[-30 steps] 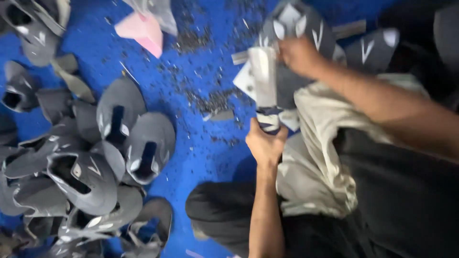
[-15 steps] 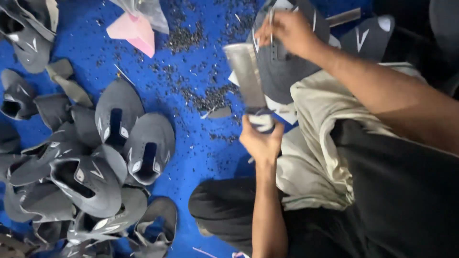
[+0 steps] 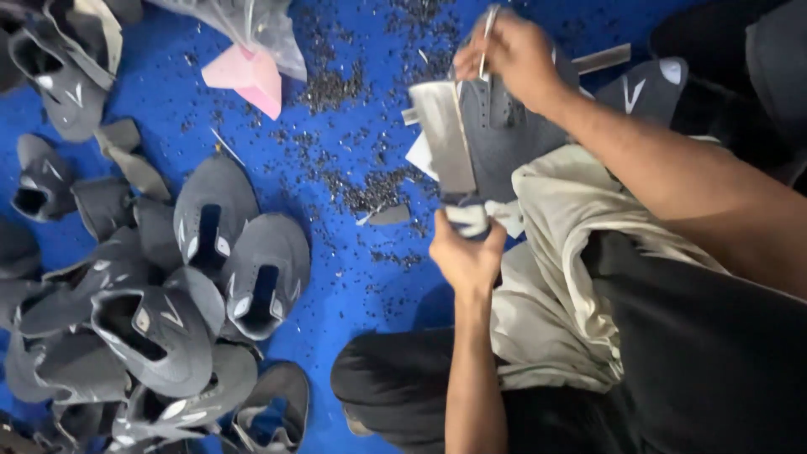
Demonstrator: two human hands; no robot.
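Your one head view, looking steeply down from close above.

You face the blue floor point(image 3: 353, 277) past your own lap; the pile of grey shoe uppers point(image 3: 160, 294) sits left of the lap, the pink scrap point(image 3: 245, 77) beyond that pile (towards the frame's top), and both forearms enter from the near edge and the right.
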